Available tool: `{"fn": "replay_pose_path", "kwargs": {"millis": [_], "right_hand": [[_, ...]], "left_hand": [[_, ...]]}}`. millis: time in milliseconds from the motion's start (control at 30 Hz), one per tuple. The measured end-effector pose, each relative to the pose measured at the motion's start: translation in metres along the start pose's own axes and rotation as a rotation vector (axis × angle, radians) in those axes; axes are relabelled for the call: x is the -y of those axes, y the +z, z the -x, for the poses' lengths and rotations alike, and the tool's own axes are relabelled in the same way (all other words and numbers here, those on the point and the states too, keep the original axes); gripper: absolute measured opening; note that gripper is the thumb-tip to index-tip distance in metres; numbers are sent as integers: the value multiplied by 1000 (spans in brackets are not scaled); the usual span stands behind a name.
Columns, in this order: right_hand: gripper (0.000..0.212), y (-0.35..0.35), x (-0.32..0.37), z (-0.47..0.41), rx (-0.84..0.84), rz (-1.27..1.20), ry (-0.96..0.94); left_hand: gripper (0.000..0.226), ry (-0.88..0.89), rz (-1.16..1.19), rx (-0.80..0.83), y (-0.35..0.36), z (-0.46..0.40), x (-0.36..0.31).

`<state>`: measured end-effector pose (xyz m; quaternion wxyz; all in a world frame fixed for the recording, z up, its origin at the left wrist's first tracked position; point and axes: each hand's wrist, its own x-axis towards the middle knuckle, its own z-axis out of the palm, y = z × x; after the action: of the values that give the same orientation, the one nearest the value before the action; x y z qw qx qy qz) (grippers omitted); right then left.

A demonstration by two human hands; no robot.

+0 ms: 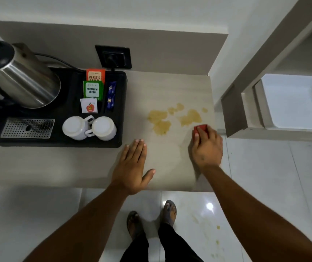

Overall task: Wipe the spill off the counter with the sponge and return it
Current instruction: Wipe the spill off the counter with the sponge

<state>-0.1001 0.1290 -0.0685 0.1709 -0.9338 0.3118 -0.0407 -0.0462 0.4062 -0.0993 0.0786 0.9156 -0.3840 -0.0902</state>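
A yellowish spill (161,121) lies in several patches on the beige counter (161,87), with another patch (190,117) toward the right edge. My right hand (207,146) presses a red sponge (200,128) onto the counter just below that right patch, near the counter's right edge. Most of the sponge is hidden under my fingers. My left hand (132,165) rests flat and open on the counter, fingers together, below and left of the spill.
A black tray (122,110) stands to the left with a steel kettle (19,78), tea sachets (93,89) and two upturned white cups (89,127). A wall socket (113,56) sits behind. The counter ends just right of the sponge; a white bin (293,103) stands below.
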Motion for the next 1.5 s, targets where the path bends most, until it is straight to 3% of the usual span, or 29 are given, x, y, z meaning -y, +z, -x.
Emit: {"fn": "replay_pose_path", "kwargs": {"millis": [100, 233, 367, 500, 633, 767, 900, 1033, 1200, 1333, 1400, 1500], "right_hand": [[39, 5, 27, -19, -22, -53, -77], [41, 7, 22, 17, 27, -31, -246], [46, 0, -8, -4, 26, -31, -108], [39, 0, 9, -79, -67, -45, -29], [36, 7, 52, -102, -20, -89, -192], [35, 10, 36, -47, -29, -60, -352], [42, 6, 7, -63, -44, -43, -206], [41, 7, 35, -134, -67, -32, -115], [36, 21, 71, -124, 20, -59, -386], [35, 12, 28, -92, 67, -48, -672], [38, 6, 10, -116, 59, -46, -647], [49, 3, 17, -170, 43, 0, -418]], "left_hand": [[91, -10, 12, 5, 0, -1, 0], [91, -10, 0, 14, -3, -1, 0], [90, -10, -2, -2, 1, -1, 2], [92, -7, -14, -2, 4, -3, 4], [92, 5, -12, -13, 3, -4, 4], [92, -6, -20, 0, 3, -3, 4], [92, -9, -19, -7, 3, -4, 3], [92, -13, -7, -3, 2, -3, 2], [93, -23, -10, 9, 2, -2, 2], [94, -23, 4, 5, 0, -5, 2], [93, -18, 10, 11, -2, -3, 1], [92, -18, 41, 19, -4, -2, 1]]}}
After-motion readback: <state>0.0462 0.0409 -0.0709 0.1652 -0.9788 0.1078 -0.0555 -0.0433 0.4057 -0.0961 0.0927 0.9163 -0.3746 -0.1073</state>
